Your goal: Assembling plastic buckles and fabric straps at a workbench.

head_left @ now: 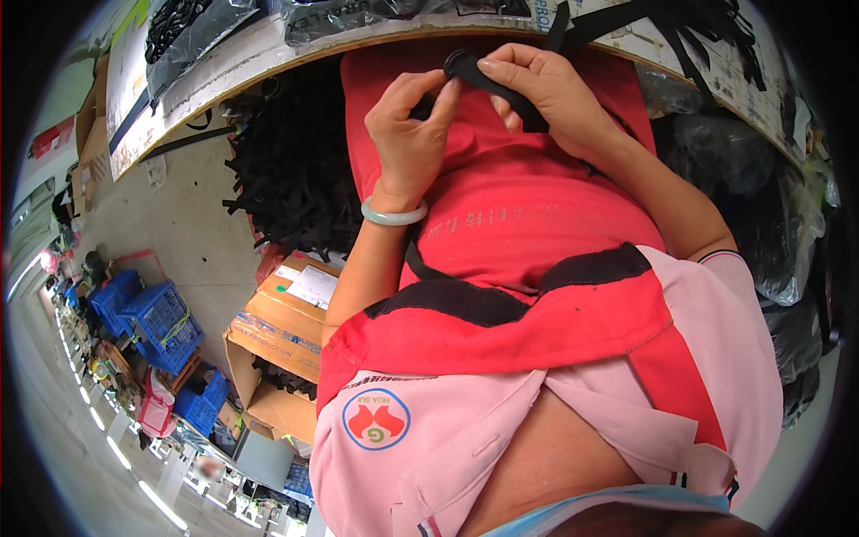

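Fingers (pixel 445 105) left and right pinch the black strap (pixel 469 72) spanning between

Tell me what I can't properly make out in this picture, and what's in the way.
All in the head view:
- Part of the black strap: covered by the right hand.
- Most of what lies inside the cardboard box: hidden by its walls and shadow.
- The far side of the worktable: cut off by the upper edge.
- Small things in the distant background: too small and blurred.

a black strap (pixel 469 72), its end looped, slants between left hand (pixel 407 123) and right hand (pixel 562 97).
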Motion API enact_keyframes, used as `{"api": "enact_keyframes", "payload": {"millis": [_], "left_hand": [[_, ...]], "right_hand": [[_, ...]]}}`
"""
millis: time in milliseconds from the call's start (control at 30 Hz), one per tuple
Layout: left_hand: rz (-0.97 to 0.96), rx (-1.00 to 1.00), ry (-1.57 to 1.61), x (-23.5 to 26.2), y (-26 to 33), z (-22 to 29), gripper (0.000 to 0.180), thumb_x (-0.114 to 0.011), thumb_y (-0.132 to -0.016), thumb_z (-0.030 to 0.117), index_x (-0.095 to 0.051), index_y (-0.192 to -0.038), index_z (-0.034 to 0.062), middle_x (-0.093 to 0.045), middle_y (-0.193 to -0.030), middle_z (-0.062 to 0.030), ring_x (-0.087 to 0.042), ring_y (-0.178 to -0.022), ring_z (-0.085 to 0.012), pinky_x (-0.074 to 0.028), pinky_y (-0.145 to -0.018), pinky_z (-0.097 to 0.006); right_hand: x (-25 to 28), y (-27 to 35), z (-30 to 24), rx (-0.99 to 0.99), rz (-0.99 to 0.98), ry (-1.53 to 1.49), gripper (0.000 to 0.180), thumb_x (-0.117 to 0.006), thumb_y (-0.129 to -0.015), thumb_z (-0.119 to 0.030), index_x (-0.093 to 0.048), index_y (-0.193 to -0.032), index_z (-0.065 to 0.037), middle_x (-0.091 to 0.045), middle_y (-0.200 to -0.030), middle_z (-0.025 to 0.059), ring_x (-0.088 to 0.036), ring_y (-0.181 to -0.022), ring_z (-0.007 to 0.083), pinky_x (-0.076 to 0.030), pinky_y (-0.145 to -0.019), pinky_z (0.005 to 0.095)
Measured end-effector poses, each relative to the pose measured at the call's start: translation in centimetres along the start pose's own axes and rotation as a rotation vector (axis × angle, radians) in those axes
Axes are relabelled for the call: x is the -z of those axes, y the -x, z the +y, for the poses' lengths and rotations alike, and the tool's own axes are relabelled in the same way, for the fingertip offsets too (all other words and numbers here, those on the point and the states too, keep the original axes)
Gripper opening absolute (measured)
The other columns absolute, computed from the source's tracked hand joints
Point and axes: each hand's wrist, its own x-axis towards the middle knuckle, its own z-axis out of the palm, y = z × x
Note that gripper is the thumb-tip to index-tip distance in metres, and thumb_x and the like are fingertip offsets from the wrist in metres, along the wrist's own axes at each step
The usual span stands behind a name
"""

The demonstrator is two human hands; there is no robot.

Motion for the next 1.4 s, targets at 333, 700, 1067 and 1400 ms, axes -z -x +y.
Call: {"api": "enact_keyframes", "payload": {"millis": [333, 700, 1067, 1400], "left_hand": [[-0.005, -0.198, -0.208, 0.2, 0.5, -1.1, 0.012, -0.070, -0.078, -0.002, -0.068, -0.090, 0.0007, -0.063, -0.075, -0.0079, -0.059, -0.060, -0.0138, -0.046, -0.055, -0.024], [-0.072, 0.847, 0.916, 0.0, 1.1, -1.1, 0.023, -0.058, -0.094, 0.019, -0.063, -0.102, -0.0022, -0.062, -0.074, -0.0065, -0.052, -0.053, -0.0106, -0.038, -0.043, -0.021], [0.084, 0.455, 0.490, 1.5, 0.9, 0.1, 0.019, -0.069, -0.087, 0.012, -0.069, -0.099, -0.0028, -0.065, -0.072, -0.0037, -0.052, -0.048, -0.0059, -0.039, -0.041, -0.020], [0.152, 0.420, 0.495, 1.2, 0.9, 0.1, 0.018, -0.070, -0.086, 0.011, -0.070, -0.100, -0.0013, -0.063, -0.071, -0.0006, -0.047, -0.048, -0.0038, -0.037, -0.041, -0.020]], "right_hand": [[-0.5, -0.7, 0.9, 0.166, -0.008, 0.045, 0.035, -0.059, -0.095, -0.022, -0.052, -0.122, -0.001, -0.063, -0.078, 0.0042, -0.061, -0.063, 0.0081, -0.051, -0.057, 0.0180], [0.1, -1.7, 2.4, 0.307, 0.006, 0.458, 0.013, -0.065, -0.089, -0.013, -0.065, -0.099, -0.004, -0.059, -0.090, -0.0007, -0.054, -0.079, 0.0064, -0.044, -0.072, 0.0206], [-1.4, -0.6, -1.3, -0.100, -0.152, 0.535, 0.028, -0.063, -0.090, -0.025, -0.057, -0.071, -0.005, -0.050, -0.056, -0.0034, -0.041, -0.047, 0.0029, -0.031, -0.043, 0.0204], [-1.7, -0.8, -0.4, -0.180, -0.135, 0.310, 0.026, -0.066, -0.088, -0.022, -0.056, -0.069, -0.007, -0.050, -0.053, -0.0018, -0.043, -0.044, 0.0047, -0.032, -0.042, 0.0198]]}}
